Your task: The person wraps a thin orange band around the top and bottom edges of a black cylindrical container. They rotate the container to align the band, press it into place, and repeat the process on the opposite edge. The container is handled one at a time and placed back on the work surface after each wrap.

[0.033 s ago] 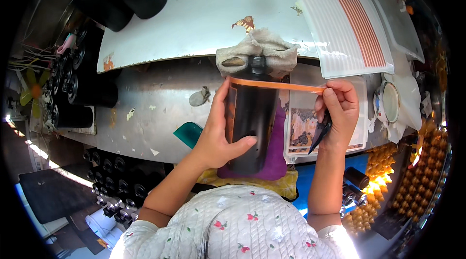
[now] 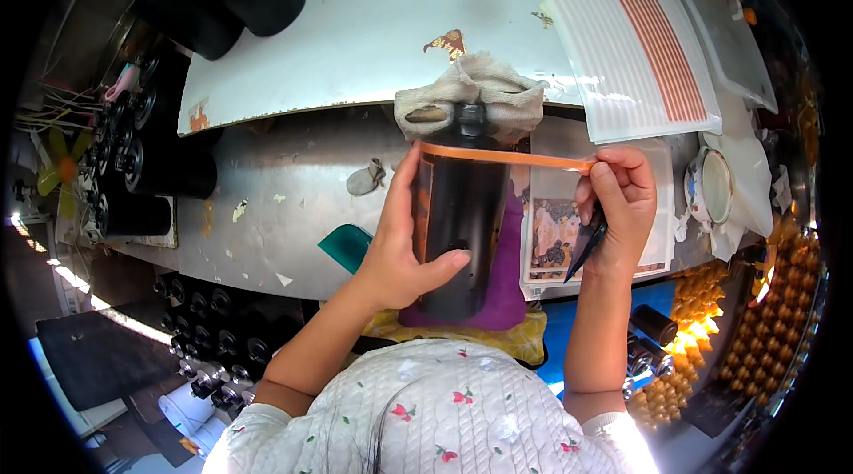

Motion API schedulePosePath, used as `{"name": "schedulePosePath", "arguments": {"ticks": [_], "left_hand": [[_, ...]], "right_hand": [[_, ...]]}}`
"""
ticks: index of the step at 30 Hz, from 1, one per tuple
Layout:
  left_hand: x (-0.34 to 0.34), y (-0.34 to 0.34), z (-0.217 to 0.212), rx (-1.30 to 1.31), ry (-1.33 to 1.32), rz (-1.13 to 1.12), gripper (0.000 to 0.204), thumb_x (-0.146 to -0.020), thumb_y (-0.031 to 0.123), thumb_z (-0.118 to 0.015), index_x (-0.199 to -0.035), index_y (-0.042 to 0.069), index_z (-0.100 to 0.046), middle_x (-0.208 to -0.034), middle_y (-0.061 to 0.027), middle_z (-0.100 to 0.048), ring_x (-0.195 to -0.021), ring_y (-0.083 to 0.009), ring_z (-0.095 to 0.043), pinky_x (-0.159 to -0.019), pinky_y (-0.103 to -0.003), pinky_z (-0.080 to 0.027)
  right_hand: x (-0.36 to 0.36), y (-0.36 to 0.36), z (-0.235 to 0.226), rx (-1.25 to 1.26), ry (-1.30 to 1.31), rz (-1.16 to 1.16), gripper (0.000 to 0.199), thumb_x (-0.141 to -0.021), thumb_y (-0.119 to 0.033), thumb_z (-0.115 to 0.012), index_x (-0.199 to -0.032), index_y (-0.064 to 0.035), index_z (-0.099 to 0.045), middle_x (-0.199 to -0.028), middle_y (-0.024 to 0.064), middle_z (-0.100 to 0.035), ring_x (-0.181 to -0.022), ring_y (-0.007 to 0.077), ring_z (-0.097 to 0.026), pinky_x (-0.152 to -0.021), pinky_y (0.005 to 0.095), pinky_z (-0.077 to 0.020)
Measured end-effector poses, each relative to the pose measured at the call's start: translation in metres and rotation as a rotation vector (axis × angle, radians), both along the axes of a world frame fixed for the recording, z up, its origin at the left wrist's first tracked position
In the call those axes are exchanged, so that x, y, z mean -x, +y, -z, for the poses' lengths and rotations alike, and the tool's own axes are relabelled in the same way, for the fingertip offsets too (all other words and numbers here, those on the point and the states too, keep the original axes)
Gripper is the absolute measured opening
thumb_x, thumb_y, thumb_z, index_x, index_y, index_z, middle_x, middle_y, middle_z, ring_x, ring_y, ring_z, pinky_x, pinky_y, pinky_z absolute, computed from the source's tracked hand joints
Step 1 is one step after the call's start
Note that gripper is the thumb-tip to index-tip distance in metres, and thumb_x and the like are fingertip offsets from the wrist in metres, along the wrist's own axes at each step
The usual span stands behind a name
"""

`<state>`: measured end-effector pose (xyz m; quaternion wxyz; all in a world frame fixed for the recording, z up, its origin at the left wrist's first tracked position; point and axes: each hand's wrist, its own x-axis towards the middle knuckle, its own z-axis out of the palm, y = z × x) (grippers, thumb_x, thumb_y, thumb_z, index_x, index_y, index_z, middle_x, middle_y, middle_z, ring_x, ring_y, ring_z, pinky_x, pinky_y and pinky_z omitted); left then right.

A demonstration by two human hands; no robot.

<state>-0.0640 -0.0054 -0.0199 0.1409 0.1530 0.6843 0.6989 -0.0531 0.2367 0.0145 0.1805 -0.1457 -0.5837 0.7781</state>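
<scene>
A glossy black cylinder (image 2: 461,234) with a narrower neck lies lengthwise in front of me, its neck against a bunched off-white cloth (image 2: 506,92). Round its left side curls my left hand (image 2: 404,252), thumb across the top and fingers partly hidden. An orange strip (image 2: 524,157) runs across the cylinder's far end and stretches off to the right. Its free end is pinched in my right hand (image 2: 622,199), between thumb and forefinger. That same hand also keeps a thin dark pointed tool (image 2: 586,252) tucked against the palm; its exact kind is unclear.
Under the cylinder is a purple cloth (image 2: 513,296). A teal scraper-like piece (image 2: 345,246) and a small grey cloth bundle (image 2: 364,178) lie left. Right are a patterned sheet (image 2: 555,243), an enamel bowl (image 2: 713,185) and striped strip sheets (image 2: 613,47). Black cylinders (image 2: 178,163) crowd the left.
</scene>
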Motion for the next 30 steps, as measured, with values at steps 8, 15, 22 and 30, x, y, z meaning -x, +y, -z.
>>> {"name": "schedulePosePath", "arguments": {"ticks": [8, 15, 22, 30], "left_hand": [[0.000, 0.000, 0.002, 0.234, 0.289, -0.060, 0.113, -0.078, 0.033, -0.077, -0.159, -0.006, -0.009, -0.138, -0.0240, -0.041, -0.125, -0.0355, -0.044, -0.111, -0.044, -0.033], [0.000, -0.001, -0.016, 0.412, 0.400, -0.053, 0.109, -0.078, 0.032, -0.075, -0.159, -0.005, -0.013, -0.128, -0.0218, -0.048, -0.110, -0.0336, -0.046, -0.107, -0.044, -0.033], [-0.004, 0.005, -0.039, 0.732, 0.671, -0.013, 0.081, -0.086, 0.027, -0.060, -0.156, -0.003, -0.031, -0.142, -0.0208, -0.046, -0.136, -0.0412, -0.034, -0.118, -0.058, -0.007], [-0.012, 0.039, -0.068, 1.084, 0.828, 0.034, 0.072, -0.086, 0.026, -0.065, -0.153, 0.008, -0.045, -0.144, -0.0218, -0.048, -0.149, -0.0461, -0.020, -0.116, -0.065, 0.011]], "right_hand": [[-0.017, -0.014, -0.026, -0.028, 0.108, -0.029, 0.014, -0.089, 0.007, -0.064, -0.098, -0.0032, -0.060, -0.087, 0.0125, -0.071, -0.060, 0.0092, -0.061, -0.048, 0.0179, -0.0414], [-0.010, -0.013, -0.036, -0.001, 0.059, -0.003, 0.015, -0.090, 0.007, -0.063, -0.100, -0.0029, -0.061, -0.087, 0.0126, -0.072, -0.060, 0.0092, -0.061, -0.049, 0.0184, -0.0431], [0.000, 0.000, 0.005, 0.116, -0.020, -0.001, 0.012, -0.092, 0.000, -0.065, -0.104, -0.0028, -0.064, -0.083, 0.0073, -0.069, -0.061, 0.0078, -0.061, -0.049, 0.0187, -0.0405], [0.013, -0.007, 0.027, 0.255, -0.051, -0.035, 0.011, -0.095, -0.006, -0.066, -0.105, -0.0025, -0.066, -0.085, 0.0068, -0.070, -0.065, 0.0075, -0.064, -0.049, 0.0168, -0.0406]]}}
